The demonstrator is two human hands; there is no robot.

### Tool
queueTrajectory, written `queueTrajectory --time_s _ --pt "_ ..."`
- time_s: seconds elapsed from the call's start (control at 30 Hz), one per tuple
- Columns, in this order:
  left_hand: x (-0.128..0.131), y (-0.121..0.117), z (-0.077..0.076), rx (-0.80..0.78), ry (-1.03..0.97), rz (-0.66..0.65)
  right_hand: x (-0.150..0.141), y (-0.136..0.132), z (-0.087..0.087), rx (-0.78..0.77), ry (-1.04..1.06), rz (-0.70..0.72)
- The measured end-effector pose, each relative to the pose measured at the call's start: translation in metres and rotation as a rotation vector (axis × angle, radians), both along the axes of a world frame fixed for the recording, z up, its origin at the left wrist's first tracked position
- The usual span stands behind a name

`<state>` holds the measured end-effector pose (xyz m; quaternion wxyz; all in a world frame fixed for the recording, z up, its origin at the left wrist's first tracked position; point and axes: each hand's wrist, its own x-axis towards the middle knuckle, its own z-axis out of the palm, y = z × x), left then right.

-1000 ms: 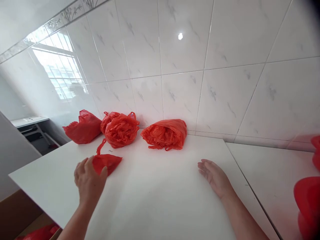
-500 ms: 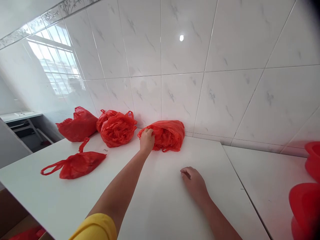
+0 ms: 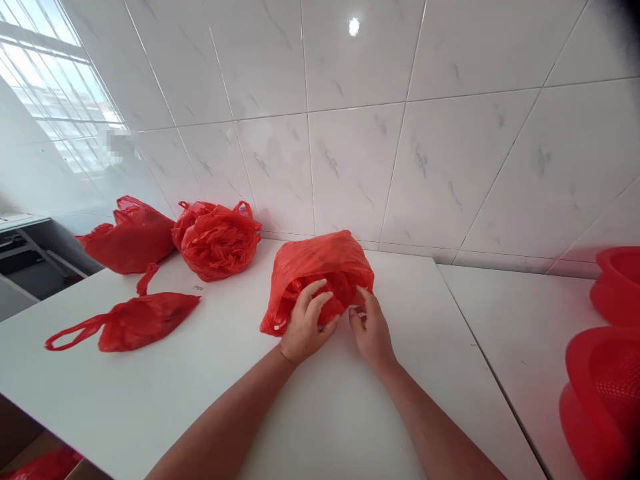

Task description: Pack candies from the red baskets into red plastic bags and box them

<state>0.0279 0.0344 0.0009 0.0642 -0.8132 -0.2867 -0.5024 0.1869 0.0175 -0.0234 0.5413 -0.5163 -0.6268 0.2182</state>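
Note:
A red plastic bag (image 3: 325,253) lies on the white table (image 3: 320,420) with its mouth facing me, and crumpled red plastic (image 3: 345,287) shows inside. My left hand (image 3: 309,327) is at the left part of the mouth, its fingers spread over the crumpled plastic. At the right edge of the mouth is my right hand (image 3: 371,330), fingers half curled and the thumb apart from them, with the fingertips touching the bag's rim. Neither hand visibly grips the plastic.
To the left stand two full red bags, a bulging bag (image 3: 133,240) and a rounder bag (image 3: 220,243). A flatter bag with handles (image 3: 147,323) lies before them. Red plastic baskets (image 3: 600,393) stand at the right edge. A tiled wall (image 3: 360,167) rises behind.
The bag has come nearer and its mouth is wider. My left hand has moved from its left edge to the mouth. My right hand has gone forward from the table to the bag.

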Motion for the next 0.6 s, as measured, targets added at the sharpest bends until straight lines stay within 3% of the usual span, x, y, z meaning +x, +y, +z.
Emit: queueTrajectory --time_s 0.1,0.2,0.37,0.6 --pt "-0.008 0.004 0.001 -0.022 -0.063 0.046 -0.017 0.018 0.003 0.120 -0.185 -0.098" --pt "-0.013 0.007 0.000 -0.082 0.035 0.217 -0.028 0.036 0.004 -0.010 -0.148 -0.056" --pt "-0.015 0.031 0.001 -0.248 0.303 0.491 -0.017 0.053 0.001 -0.290 0.335 0.205" --pt "-0.005 0.091 0.001 -0.382 0.311 0.672 0.024 0.062 0.001 -0.399 1.100 0.363"
